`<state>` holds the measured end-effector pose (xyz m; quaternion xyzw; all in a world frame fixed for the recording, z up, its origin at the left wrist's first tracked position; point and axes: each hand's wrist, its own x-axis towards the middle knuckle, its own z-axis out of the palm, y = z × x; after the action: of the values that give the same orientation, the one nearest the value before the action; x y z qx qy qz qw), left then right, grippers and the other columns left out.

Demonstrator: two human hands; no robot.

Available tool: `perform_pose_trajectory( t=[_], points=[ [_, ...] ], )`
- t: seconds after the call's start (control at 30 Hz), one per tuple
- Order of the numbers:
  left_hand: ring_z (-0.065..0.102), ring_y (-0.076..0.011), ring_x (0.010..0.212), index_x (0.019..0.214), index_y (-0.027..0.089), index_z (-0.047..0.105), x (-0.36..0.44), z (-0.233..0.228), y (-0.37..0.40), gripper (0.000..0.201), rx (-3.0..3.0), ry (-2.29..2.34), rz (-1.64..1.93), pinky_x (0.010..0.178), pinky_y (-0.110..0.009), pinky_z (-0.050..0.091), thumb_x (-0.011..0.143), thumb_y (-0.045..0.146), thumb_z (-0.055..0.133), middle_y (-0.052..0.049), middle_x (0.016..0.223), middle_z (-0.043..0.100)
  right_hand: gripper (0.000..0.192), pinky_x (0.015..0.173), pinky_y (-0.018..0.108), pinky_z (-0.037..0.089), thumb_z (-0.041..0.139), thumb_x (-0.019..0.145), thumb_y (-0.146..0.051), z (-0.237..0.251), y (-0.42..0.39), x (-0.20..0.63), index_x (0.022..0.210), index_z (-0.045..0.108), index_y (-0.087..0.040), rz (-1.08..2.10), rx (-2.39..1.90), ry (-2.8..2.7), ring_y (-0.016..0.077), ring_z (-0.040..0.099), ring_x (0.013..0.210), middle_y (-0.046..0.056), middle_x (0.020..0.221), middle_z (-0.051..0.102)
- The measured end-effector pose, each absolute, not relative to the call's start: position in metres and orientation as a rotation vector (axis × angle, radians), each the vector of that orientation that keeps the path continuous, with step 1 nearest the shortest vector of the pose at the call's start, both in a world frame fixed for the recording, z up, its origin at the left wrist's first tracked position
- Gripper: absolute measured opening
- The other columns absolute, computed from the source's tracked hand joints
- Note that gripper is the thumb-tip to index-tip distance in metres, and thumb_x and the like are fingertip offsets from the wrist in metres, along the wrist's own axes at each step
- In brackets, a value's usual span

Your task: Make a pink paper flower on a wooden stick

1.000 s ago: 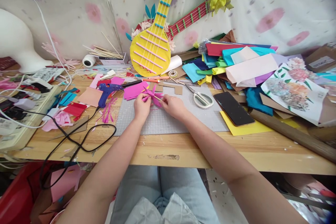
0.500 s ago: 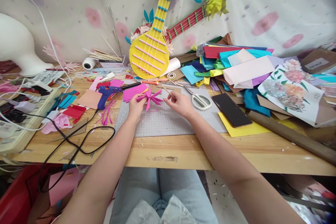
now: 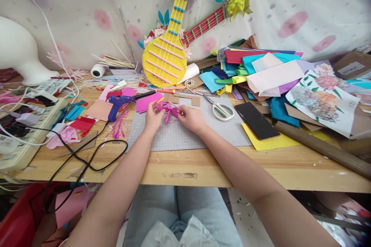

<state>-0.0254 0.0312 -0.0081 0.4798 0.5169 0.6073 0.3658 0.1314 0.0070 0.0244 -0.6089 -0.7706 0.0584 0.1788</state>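
Observation:
A magenta paper flower (image 3: 167, 115) with narrow petals is held up over the grey cutting mat (image 3: 185, 139). My left hand (image 3: 154, 118) is closed on the flower's left side, thumb and fingers pinching it. From the right, my right hand (image 3: 191, 118) grips a thin wooden stick (image 3: 174, 105), its tip pointing left over the flower. The right thumb and fingertips are against a petal, partly hiding it. Behind the hands lie magenta paper sheets (image 3: 146, 102) and a cut piece of brown cardboard (image 3: 196, 101).
A blue glue gun (image 3: 116, 105) with a black cord lies to the left. White-handled scissors (image 3: 222, 112) and a black phone (image 3: 256, 120) are on the right. A yellow paper lute (image 3: 165, 61) leans at the back, beside a heap of coloured paper (image 3: 272, 73).
My right hand has moved left with the stick and now meets the flower at its petals. The left hand has shifted slightly, and the flower is turned and more covered by fingers.

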Motion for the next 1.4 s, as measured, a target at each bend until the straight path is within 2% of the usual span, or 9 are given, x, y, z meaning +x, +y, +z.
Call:
perform_pose_trajectory(
  t=[0.13,0.23,0.33,0.43,0.57,0.63,0.8,1.1,1.4],
  points=[
    [0.055,-0.0142,0.096,0.099,0.018,0.049,-0.033,-0.010,0.032,0.037,1.340,1.532,1.740,0.086,-0.029,0.042,0.064,0.010,0.059,-0.008,0.106,0.056,0.029,0.056,0.022,0.029,0.041,0.085,-0.045,0.025,0.007,0.134,0.090,0.059,-0.022,0.176,-1.733,-2.171,0.0130,0.059,0.069,0.001,0.079,0.067],
    [0.053,-0.0117,0.081,0.096,0.017,0.052,-0.039,-0.007,0.030,0.027,1.384,1.686,1.816,0.077,-0.026,0.041,0.070,0.017,0.058,-0.005,0.095,0.057,0.040,0.055,0.023,0.028,0.036,0.084,-0.055,0.027,0.005,0.134,0.090,0.059,-0.022,0.179,-1.722,-2.172,0.0133,0.059,0.067,0.001,0.078,0.067],
    [0.045,-0.0098,0.064,0.079,0.017,0.054,-0.042,-0.002,0.027,0.014,1.415,1.719,1.792,0.063,-0.024,0.037,0.077,0.030,0.053,0.000,0.073,0.054,0.046,0.057,0.023,0.029,0.028,0.087,-0.055,0.030,0.003,0.134,0.092,0.060,-0.023,0.147,-1.708,-2.199,0.0147,0.060,0.070,0.002,0.081,0.068],
    [0.039,-0.0092,0.056,0.059,0.017,0.048,-0.042,0.001,0.023,0.029,1.508,1.643,1.714,0.057,-0.023,0.033,0.078,0.039,0.051,0.002,0.057,0.044,0.048,0.059,0.024,0.030,0.021,0.091,-0.051,0.031,0.001,0.134,0.097,0.060,-0.023,0.090,-1.724,-2.254,0.0162,0.061,0.077,0.005,0.087,0.068],
    [0.045,-0.0091,0.062,0.079,0.018,0.059,-0.034,0.004,0.014,0.020,1.749,1.416,1.606,0.063,-0.023,0.037,0.072,0.037,0.061,0.000,0.073,0.055,0.047,0.062,0.025,0.030,0.019,0.093,-0.045,0.029,-0.002,0.131,0.099,0.059,-0.021,0.025,-1.659,-2.341,0.0163,0.059,0.083,0.006,0.092,0.067],
    [0.049,-0.0096,0.065,0.091,0.020,0.060,-0.029,0.005,0.009,0.027,1.789,1.308,1.512,0.067,-0.023,0.039,0.068,0.033,0.065,-0.001,0.083,0.060,0.048,0.063,0.025,0.030,0.018,0.093,-0.044,0.027,-0.003,0.128,0.097,0.059,-0.019,0.009,-1.611,-2.371,0.0162,0.058,0.084,0.007,0.092,0.067],
    [0.053,-0.0101,0.064,0.076,0.017,0.058,-0.024,0.005,0.009,0.013,1.431,1.190,1.529,0.063,-0.022,0.041,0.069,0.027,0.063,-0.001,0.070,0.060,0.047,0.065,0.025,0.030,0.019,0.093,-0.046,0.024,-0.003,0.128,0.099,0.057,-0.020,-0.019,-1.544,-2.361,0.0160,0.057,0.086,0.006,0.093,0.066],
    [0.054,-0.0078,0.052,0.073,0.016,0.049,-0.044,0.013,0.020,0.026,0.780,1.142,1.820,0.049,-0.020,0.045,0.068,0.038,0.062,0.003,0.061,0.055,0.043,0.057,0.024,0.026,0.019,0.093,-0.044,0.019,0.000,0.126,0.100,0.055,-0.022,0.029,-1.606,-2.363,0.0147,0.060,0.079,0.004,0.091,0.067],
    [0.065,-0.0161,0.068,0.081,0.015,0.051,-0.032,0.012,0.016,0.034,0.930,0.996,1.421,0.062,-0.030,0.054,0.069,0.045,0.061,-0.005,0.075,0.066,0.041,0.054,0.024,0.023,0.020,0.094,-0.043,0.014,0.004,0.118,0.094,0.055,-0.020,0.051,-1.594,-2.344,0.0137,0.061,0.073,0.004,0.086,0.068]
  ],
)
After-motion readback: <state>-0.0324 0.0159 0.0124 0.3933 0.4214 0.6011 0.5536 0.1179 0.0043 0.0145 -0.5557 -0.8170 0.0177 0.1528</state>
